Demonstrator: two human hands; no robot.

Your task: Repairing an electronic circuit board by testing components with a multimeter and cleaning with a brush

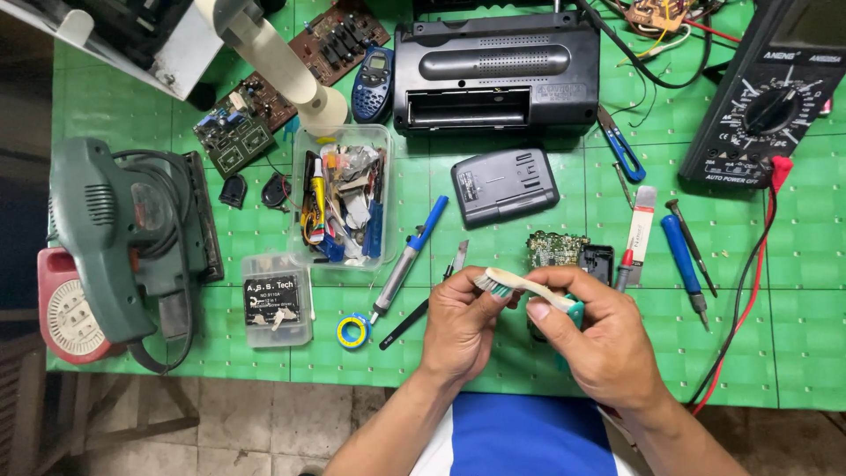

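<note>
1. The right hand [599, 339] pinched a toothbrush [522, 286] by its handle, thumb on top, fingers curled under, just above the near edge of the green mat [793, 335].
2. The left hand [460, 322] met it from the other side, fingertips pressed against the bristle end of the toothbrush.
3. Right behind the hands lay a small circuit board [555, 249], partly hidden by the fingers.
4. Just beside the left hand rested a soldering iron [407, 260] with a blue grip, and near its tip a roll of solder [353, 331].
5. Further left stood a clear tub [344, 198] crammed with odds and ends, and a small clear box [276, 300].
6. At the far side of the mat sat a black radio [495, 75].
7. Off to the right, a multimeter [771, 97], and a blue screwdriver [686, 264] well apart from the hands.
</note>
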